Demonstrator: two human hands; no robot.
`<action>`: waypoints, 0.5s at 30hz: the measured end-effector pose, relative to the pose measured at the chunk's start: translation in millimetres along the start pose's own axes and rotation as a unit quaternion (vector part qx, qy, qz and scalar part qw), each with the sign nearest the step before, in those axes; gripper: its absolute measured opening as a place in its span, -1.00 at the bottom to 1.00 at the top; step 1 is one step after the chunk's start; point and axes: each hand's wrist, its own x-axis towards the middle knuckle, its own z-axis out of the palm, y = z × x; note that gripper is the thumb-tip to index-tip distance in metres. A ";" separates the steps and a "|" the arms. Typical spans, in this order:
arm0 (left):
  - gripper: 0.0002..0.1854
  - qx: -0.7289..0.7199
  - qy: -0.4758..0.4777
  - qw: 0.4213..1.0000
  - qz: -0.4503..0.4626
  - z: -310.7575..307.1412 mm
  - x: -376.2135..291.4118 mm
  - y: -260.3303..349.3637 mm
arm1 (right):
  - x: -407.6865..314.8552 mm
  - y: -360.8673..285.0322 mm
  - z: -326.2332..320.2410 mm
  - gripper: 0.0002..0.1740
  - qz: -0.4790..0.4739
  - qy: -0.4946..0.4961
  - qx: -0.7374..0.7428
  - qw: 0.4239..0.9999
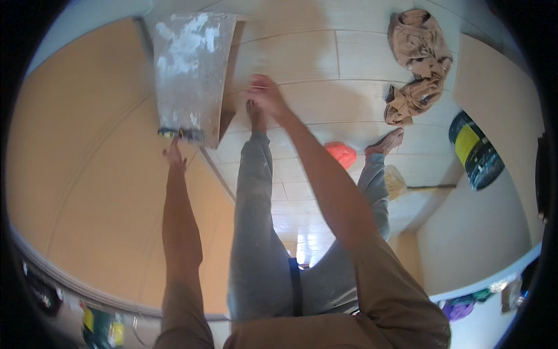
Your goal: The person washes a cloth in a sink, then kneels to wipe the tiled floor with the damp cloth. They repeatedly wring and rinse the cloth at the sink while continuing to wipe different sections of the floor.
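Note:
My left hand (174,155) reaches forward with its fingers spread. One fingertip is at or against a small dark object with yellow parts (168,132), whose kind I cannot make out. This object lies on the near end of a grey board top (189,83) smeared with white, which has a wooden side. Beside it, on the same edge, is a dark grey oblong piece (194,135). To the right of the board, my right hand (267,96) is raised above my foot, blurred, with its fingers bent. A thin pale line shows at these fingers; whether it is a held thing is unclear.
Large tan panel (87,152) at left. Crumpled brown cloth (420,65), a red plastic bag (341,154) and a broom (396,183) lie on the tiled floor (305,52). A black-and-yellow cylindrical container (476,150) is near the right-hand panel (497,83).

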 end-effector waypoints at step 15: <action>-0.46 -0.175 -0.360 0.916 -0.019 -18.0 60.3 60.0 | -22.9 -54.5 81.9 -0.30 0.075 0.080 0.046 0.993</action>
